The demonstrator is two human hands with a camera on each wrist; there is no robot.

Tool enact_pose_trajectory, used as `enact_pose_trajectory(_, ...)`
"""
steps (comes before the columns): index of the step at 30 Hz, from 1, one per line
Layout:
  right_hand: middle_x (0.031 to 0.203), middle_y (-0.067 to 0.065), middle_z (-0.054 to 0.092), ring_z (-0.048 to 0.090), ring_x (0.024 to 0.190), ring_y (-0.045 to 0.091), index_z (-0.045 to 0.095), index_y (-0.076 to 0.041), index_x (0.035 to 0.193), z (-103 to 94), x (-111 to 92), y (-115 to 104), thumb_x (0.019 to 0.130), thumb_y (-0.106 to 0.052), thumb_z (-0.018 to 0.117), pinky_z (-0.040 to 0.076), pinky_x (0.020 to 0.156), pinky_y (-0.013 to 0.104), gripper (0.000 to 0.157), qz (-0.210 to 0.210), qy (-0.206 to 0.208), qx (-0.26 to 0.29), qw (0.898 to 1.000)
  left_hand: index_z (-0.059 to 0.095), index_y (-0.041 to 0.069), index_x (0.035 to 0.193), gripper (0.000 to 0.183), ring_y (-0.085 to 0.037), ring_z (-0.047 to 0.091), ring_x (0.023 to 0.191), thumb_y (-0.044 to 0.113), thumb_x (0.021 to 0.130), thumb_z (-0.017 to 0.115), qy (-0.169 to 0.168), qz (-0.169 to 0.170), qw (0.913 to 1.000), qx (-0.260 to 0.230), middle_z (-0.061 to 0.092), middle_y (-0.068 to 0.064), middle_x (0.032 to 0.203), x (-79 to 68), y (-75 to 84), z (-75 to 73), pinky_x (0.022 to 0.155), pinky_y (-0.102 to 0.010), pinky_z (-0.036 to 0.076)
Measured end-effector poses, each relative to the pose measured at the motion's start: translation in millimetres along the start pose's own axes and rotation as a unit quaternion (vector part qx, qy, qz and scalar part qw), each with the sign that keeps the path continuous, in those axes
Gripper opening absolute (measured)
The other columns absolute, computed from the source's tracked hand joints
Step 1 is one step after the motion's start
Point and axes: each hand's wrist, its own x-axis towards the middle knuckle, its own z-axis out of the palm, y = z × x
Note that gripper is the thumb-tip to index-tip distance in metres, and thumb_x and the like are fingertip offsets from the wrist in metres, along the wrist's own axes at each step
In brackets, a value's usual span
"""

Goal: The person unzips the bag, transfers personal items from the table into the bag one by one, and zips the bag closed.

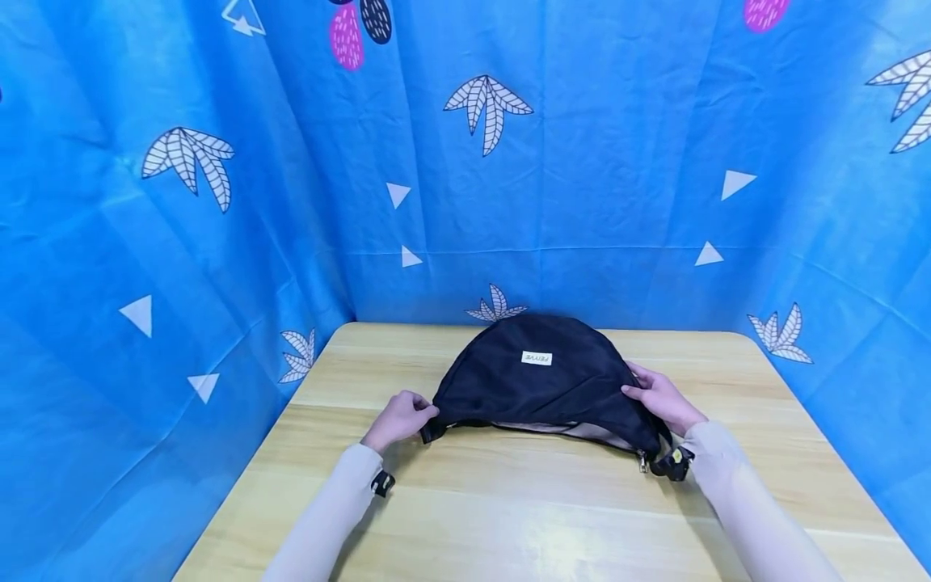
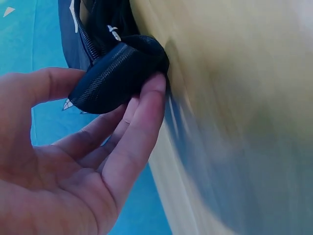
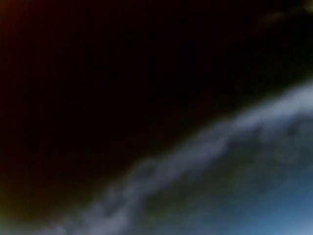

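Note:
A black half-moon bag (image 1: 541,384) lies on the table, its curved side away from me and a small white label (image 1: 537,358) facing up, lettering upside down. Along the near edge its zipped opening gapes, showing pale lining (image 1: 600,434). My left hand (image 1: 402,416) pinches the bag's left end; up close in the left wrist view, thumb and fingers hold a folded black end piece (image 2: 115,73) beside a zipper pull (image 2: 114,33). At the other end, my right hand (image 1: 663,398) grips the bag's right edge, thumb on top. The right wrist view is too dark and blurred to read.
The light wooden table (image 1: 509,517) stretches around the bag, its back edge near a blue patterned curtain (image 1: 538,202) that also hangs on both sides. A metal zipper pull (image 1: 643,463) hangs at the bag's near right corner.

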Motion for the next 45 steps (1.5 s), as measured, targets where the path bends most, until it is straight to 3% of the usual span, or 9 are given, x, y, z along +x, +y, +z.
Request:
enact_pose_trajectory(7,0.156,0.035,0.038,0.055,0.133,0.035,0.02,0.001,0.162,-1.5,3,4,0.106,-0.015,0.056,0.052,0.087,0.012,0.069,0.012,0.014,-0.025,1.0,0.076,0.005,0.101,0.023,-0.011,0.067,0.06,0.027,0.096,0.068,-0.004,-0.004,0.9998,-0.021,0.075,-0.004,0.086,-4.7,-1.3,3.4,0.06,-0.027,0.057)
enact_pose_trajectory(17,0.155,0.033,0.042,0.049,0.14,0.042,0.027,0.003,0.16,-1.7,2,10,0.107,-0.028,0.058,0.047,0.087,0.008,0.069,0.009,0.041,-0.083,0.996,0.078,0.007,0.103,0.022,-0.015,0.069,0.094,0.025,0.096,0.069,0.027,0.023,0.9991,0.025,0.078,-0.006,0.103,0.4,-7.5,2.8,0.088,-0.037,0.057)
enact_pose_trajectory(21,0.154,0.033,0.046,0.049,0.14,0.047,0.033,0.004,0.158,-5.3,-3,9,0.106,-0.033,0.059,0.05,0.104,0.031,0.069,-0.006,0.051,-0.145,0.988,0.074,0.004,0.114,0.029,-0.019,0.07,0.096,0.027,0.097,0.068,0.016,0.019,0.9994,0.025,0.077,-0.008,0.103,0.5,-4.6,1.4,0.09,-0.041,0.057)
enact_pose_trajectory(25,0.157,0.035,0.04,0.04,0.144,0.054,0.033,0.006,0.157,-7.7,-15,1,0.106,-0.036,0.059,0.04,0.114,0.062,0.072,-0.01,0.054,-0.195,0.979,0.064,0.0,0.132,0.045,-0.029,0.069,0.107,0.029,0.098,0.069,0.036,0.034,0.9985,0.024,0.072,-0.015,0.118,0.3,4.0,0.2,0.096,-0.047,0.056)
enact_pose_trajectory(29,0.159,0.037,0.034,0.031,0.145,0.059,0.035,0.006,0.156,-6.4,-29,-12,0.106,-0.039,0.058,0.034,0.113,0.071,0.071,-0.003,0.076,-0.227,0.971,0.06,0.001,0.138,0.048,-0.038,0.063,0.121,0.026,0.098,0.069,0.089,0.08,0.9928,-0.014,0.062,-0.02,0.136,-2.0,24.1,3.0,0.102,-0.053,0.053)
enact_pose_trajectory(32,0.157,0.037,0.035,0.032,0.144,0.059,0.041,0.006,0.152,-4.3,-39,-25,0.106,-0.036,0.058,0.034,0.112,0.072,0.065,-0.011,0.103,-0.251,0.963,0.064,0.0,0.133,0.041,-0.039,0.065,0.118,0.02,0.098,0.07,0.104,0.125,0.9842,-0.07,0.063,-0.021,0.133,-5.8,48.3,10.0,0.1,-0.053,0.055)
enact_pose_trajectory(35,0.151,0.037,0.044,0.045,0.135,0.058,0.048,0.007,0.147,-2.7,-46,-36,0.106,-0.03,0.058,0.042,0.107,0.07,0.056,-0.028,0.121,-0.266,0.956,0.068,0.0,0.127,0.034,-0.033,0.07,0.11,0.018,0.098,0.069,0.085,0.158,0.9771,-0.113,0.069,-0.018,0.123,-10.1,75.5,21.4,0.097,-0.046,0.058)
enact_pose_trajectory(39,0.127,0.031,0.066,0.067,0.107,0.045,0.061,0.009,0.131,-1.9,-52,-50,0.105,-0.024,0.06,0.058,0.088,0.054,0.043,-0.038,0.115,-0.275,0.954,0.071,0.007,0.124,0.029,-0.023,0.072,0.104,0.023,0.1,0.068,0.029,0.169,0.9766,-0.13,0.075,-0.01,0.116,-14.5,110.3,40.8,0.091,-0.033,0.058)
enact_pose_trajectory(45,0.095,0.018,0.073,0.067,0.084,0.023,0.067,0.012,0.112,-4.9,-60,-63,0.099,-0.02,0.067,0.054,0.071,0.036,0.034,0.001,0.058,-0.29,0.955,0.072,0.005,0.12,0.029,-0.017,0.074,0.094,0.026,0.101,0.067,-0.089,0.172,0.97,-0.147,0.078,-0.008,0.107,-16.2,147.7,84.3,0.079,-0.024,0.058)
